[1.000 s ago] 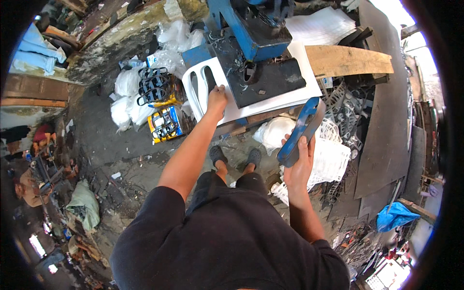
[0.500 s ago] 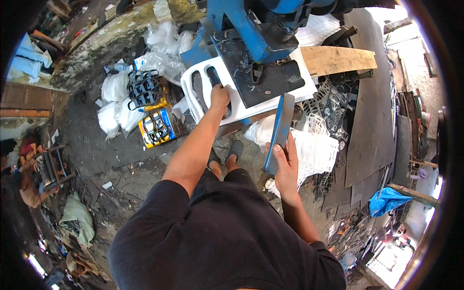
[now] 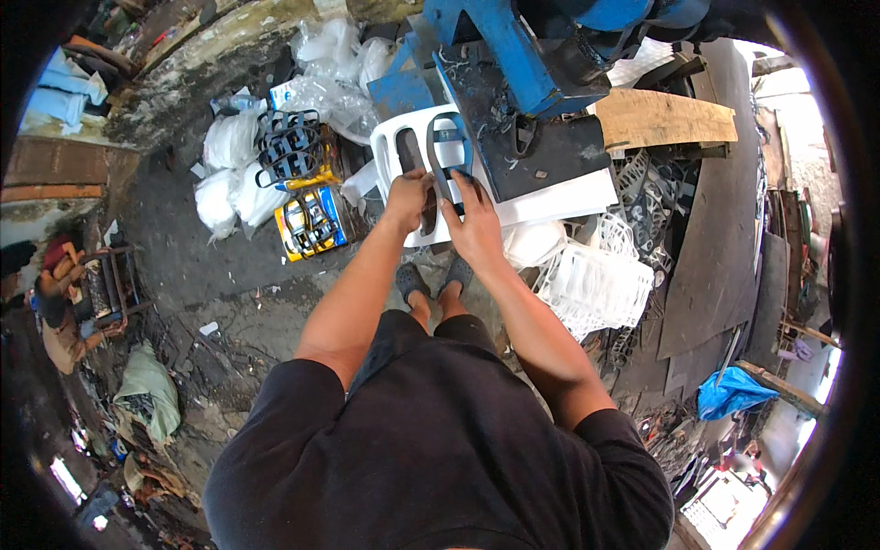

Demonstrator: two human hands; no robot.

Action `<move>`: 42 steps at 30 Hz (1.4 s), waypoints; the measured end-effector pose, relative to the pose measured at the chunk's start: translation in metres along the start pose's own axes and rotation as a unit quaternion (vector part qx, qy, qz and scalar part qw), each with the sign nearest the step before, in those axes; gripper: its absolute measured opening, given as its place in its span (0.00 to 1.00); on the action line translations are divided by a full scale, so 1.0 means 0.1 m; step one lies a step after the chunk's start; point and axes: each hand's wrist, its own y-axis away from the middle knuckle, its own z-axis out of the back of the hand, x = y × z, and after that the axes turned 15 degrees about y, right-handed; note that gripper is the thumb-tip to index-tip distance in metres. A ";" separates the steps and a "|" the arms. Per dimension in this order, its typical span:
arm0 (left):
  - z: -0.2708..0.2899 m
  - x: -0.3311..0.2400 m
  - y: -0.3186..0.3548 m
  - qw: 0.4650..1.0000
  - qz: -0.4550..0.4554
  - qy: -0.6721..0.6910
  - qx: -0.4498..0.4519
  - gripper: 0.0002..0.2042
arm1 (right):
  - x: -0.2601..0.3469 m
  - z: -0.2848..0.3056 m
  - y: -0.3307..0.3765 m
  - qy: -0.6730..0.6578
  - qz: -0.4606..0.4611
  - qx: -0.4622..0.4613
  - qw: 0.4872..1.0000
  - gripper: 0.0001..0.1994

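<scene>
A white foam-like sheet (image 3: 559,199) with long sole-shaped cut-outs lies on the blue press's bed, partly under a black plate (image 3: 541,165). On its left part rests a sole-shaped cutting die (image 3: 436,137), an open loop with a dark rim and blue inside. My right hand (image 3: 475,225) grips the die's near end, fingers over its rim. Close beside it, my left hand (image 3: 409,203) is closed at the sheet's near edge, by a cut-out. What its curled fingers hold is hidden.
The blue press (image 3: 522,64) stands over the bed. White cut-out scraps (image 3: 596,284) are piled to the right, below a curved wooden board (image 3: 669,117). Dark strap-like pieces lie on yellow boxes (image 3: 316,225) at left, near plastic bags (image 3: 225,142). A person (image 3: 64,321) sits far left.
My right hand has brought the die from upright at the right to flat on the sheet, left of the black plate. My left hand has drawn slightly nearer to me.
</scene>
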 end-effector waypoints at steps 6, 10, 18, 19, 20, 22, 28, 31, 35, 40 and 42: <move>0.17 -0.01 -0.03 0.996 0.013 0.075 0.042 0.11 | 0.07 -0.16 -0.09 0.076 0.000 -0.023 0.997 0.25; 0.20 0.03 -0.03 0.994 0.021 0.098 0.047 0.12 | 0.06 -0.20 -0.13 0.070 0.007 -0.034 0.997 0.26; 0.21 0.13 -0.12 0.993 0.016 0.114 -0.013 0.23 | 0.01 -0.23 -0.11 0.099 0.014 -0.064 0.993 0.25; 0.18 0.13 -0.10 0.994 0.010 0.109 -0.015 0.24 | 0.00 -0.19 -0.06 0.092 0.015 -0.084 0.992 0.25; 0.20 0.13 -0.13 0.994 0.008 0.109 -0.016 0.23 | 0.00 -0.16 0.02 0.084 0.018 -0.107 0.991 0.25; 0.25 0.16 -0.15 0.994 0.006 0.108 -0.017 0.23 | 0.02 -0.04 0.32 0.058 -0.053 -0.120 0.990 0.25; 0.19 0.14 -0.13 0.995 0.004 0.096 -0.023 0.18 | -0.92 -0.06 0.24 -0.509 -0.466 -0.125 0.713 0.25; 0.13 0.17 -0.19 0.995 -0.002 0.090 -0.032 0.22 | -1.09 -0.11 0.02 -0.496 -0.444 -0.132 0.734 0.24; 0.00 0.17 -0.24 0.996 -0.008 0.080 -0.046 0.26 | -1.19 -0.27 -0.03 -0.170 -0.454 -0.362 0.797 0.21; 0.05 0.21 -0.30 0.997 -0.009 0.073 -0.039 0.21 | -1.33 0.00 -0.11 -0.395 -0.488 -0.126 0.768 0.21; 0.04 0.20 -0.31 0.996 -0.014 0.086 -0.029 0.20 | -1.36 -0.02 -0.16 -0.419 -0.478 -0.152 0.757 0.21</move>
